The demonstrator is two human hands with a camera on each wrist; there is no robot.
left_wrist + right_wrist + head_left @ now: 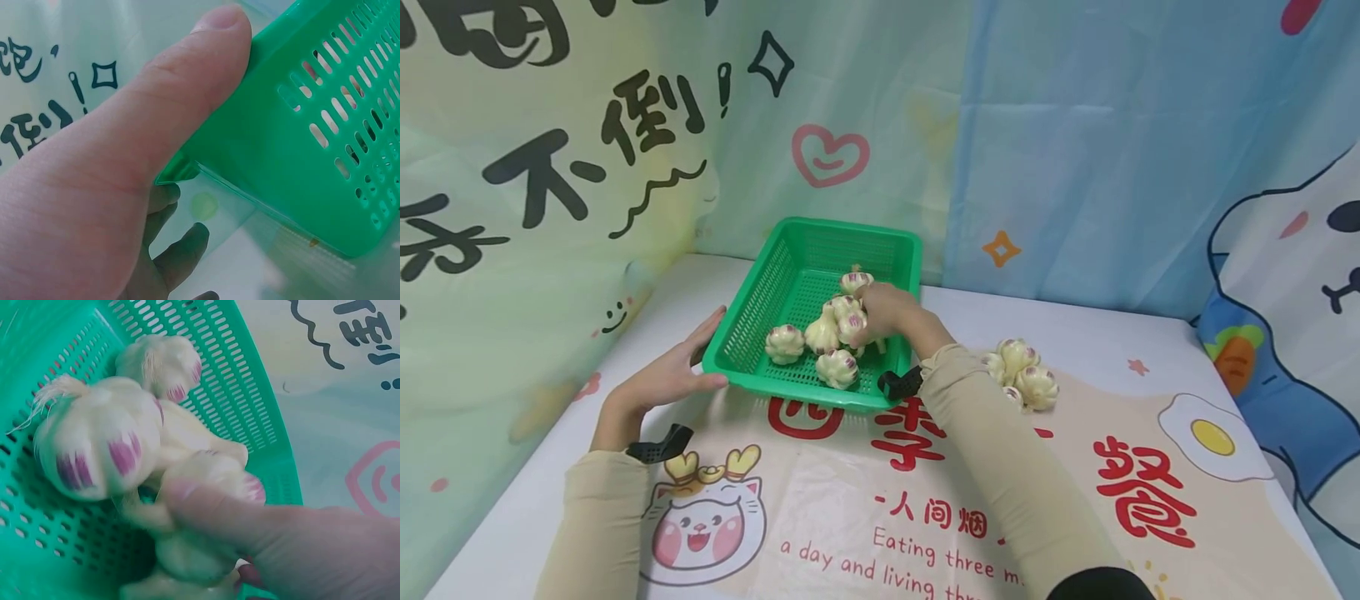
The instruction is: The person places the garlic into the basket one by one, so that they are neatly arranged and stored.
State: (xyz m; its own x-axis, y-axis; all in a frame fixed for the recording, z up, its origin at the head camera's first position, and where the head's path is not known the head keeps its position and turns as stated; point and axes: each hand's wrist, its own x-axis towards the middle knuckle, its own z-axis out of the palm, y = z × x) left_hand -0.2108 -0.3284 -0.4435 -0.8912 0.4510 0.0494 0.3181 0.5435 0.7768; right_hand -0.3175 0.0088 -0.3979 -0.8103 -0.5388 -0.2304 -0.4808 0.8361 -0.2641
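A green plastic basket (850, 237) with slotted walls holds several garlic bulbs (785, 344), pale with purple streaks. My right hand (891, 315) reaches over the basket's right side and grips a garlic bulb (215, 472) among the others. Its thumb (219, 515) lies against that bulb in the right wrist view, while the other fingers are mostly hidden. At the basket's near left corner, my left hand (662, 379) rests its thumb (187, 75) against the corner. The left fingers (181, 256) extend loosely beside the wall without curling round it.
A small pile of garlic bulbs (1037, 386) sits on the table right of the basket, partly behind the right sleeve. The printed tablecloth (835, 500) covers the table. Patterned curtains (1075, 167) stand behind and at both sides.
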